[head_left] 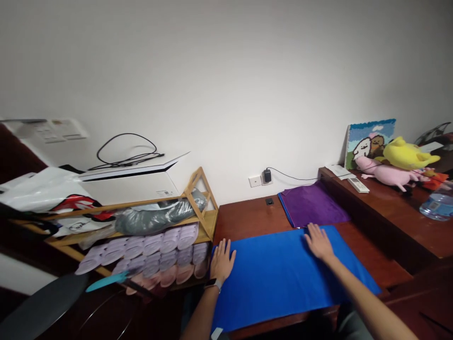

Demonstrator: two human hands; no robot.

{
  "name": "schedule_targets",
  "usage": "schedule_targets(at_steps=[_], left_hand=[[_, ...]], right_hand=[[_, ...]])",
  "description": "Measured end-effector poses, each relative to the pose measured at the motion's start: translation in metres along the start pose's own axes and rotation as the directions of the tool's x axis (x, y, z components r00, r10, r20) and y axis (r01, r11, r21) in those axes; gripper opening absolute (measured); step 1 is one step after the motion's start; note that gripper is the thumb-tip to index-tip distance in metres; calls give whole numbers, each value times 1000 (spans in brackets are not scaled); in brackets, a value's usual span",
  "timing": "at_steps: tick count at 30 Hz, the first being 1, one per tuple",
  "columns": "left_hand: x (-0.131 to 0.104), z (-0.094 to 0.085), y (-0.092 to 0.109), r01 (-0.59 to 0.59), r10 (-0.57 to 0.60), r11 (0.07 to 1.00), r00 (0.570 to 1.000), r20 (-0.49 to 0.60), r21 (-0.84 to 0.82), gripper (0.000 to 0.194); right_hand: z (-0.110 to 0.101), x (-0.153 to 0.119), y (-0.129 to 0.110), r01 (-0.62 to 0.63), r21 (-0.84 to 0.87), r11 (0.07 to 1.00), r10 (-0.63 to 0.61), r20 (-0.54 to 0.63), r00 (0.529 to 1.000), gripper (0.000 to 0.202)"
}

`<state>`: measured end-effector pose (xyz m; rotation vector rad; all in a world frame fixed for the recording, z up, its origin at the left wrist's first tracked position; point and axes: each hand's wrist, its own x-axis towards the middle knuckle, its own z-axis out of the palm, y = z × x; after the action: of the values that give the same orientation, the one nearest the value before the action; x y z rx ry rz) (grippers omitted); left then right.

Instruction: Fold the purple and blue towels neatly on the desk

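Note:
A blue cloth lies spread out on the reddish-brown table, with a small white tag at its near left corner. My left hand rests flat on the cloth's left edge, fingers apart, a watch on the wrist. Near the far edge, right of the middle, my right hand lies palm down with its fingers spread. Behind the blue cloth sits a purple cloth, folded, with a blue edge showing at its left side.
A wooden rack at the left holds slippers, wrapped items and a white box. On the raised desk at the right are a remote, plush toys, a picture and a water bottle. A plugged-in charger is on the wall.

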<state>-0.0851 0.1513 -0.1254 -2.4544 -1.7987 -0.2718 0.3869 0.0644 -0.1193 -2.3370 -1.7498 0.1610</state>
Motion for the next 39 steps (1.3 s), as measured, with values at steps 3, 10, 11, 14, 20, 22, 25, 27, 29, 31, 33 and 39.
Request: schedule_targets(at_steps=[3, 10, 11, 14, 20, 22, 25, 27, 29, 31, 33, 39], left_hand=[[5, -4, 35, -109, 108, 993, 994, -11, -50, 61], [12, 9, 15, -32, 36, 998, 997, 73, -51, 58], [11, 12, 1, -14, 18, 999, 995, 95, -49, 59], [7, 19, -32, -33, 38, 998, 994, 105, -54, 62], [4, 25, -33, 0, 2, 999, 999, 46, -54, 61], [5, 26, -30, 2, 0, 999, 999, 41, -53, 60], [6, 26, -30, 3, 0, 999, 999, 54, -52, 61], [7, 23, -31, 5, -1, 999, 997, 76, -50, 61], [9, 17, -32, 18, -13, 999, 993, 118, -45, 62], [10, 12, -31, 39, -32, 998, 986, 163, -40, 62], [10, 8, -23, 33, -27, 999, 987, 158, -40, 62], [-7, 18, 61, -242, 242, 962, 970, -16, -124, 58]], right_hand=[[17, -22, -104, 288, 121, 950, -291, 6, 957, 71], [45, -30, -225, 435, 246, 866, -469, 103, 877, 66], [43, -25, -217, 423, 240, 874, -457, 107, 883, 66], [35, -11, -158, 357, 215, 909, -387, 115, 915, 70], [27, 6, 33, -53, -4, 999, 53, 98, 994, 74], [28, 6, 76, -147, -52, 988, 151, 88, 985, 76], [29, 6, 102, -179, -84, 980, 186, 80, 979, 78], [26, 7, 103, -189, -92, 978, 196, 85, 977, 78], [19, 9, 100, -204, -89, 975, 213, 112, 971, 78], [7, 10, 94, -208, -77, 975, 218, 140, 966, 77], [-3, 7, 77, -187, -64, 980, 193, 105, 976, 76], [16, -39, -80, 266, 96, 959, -264, -32, 964, 69]])
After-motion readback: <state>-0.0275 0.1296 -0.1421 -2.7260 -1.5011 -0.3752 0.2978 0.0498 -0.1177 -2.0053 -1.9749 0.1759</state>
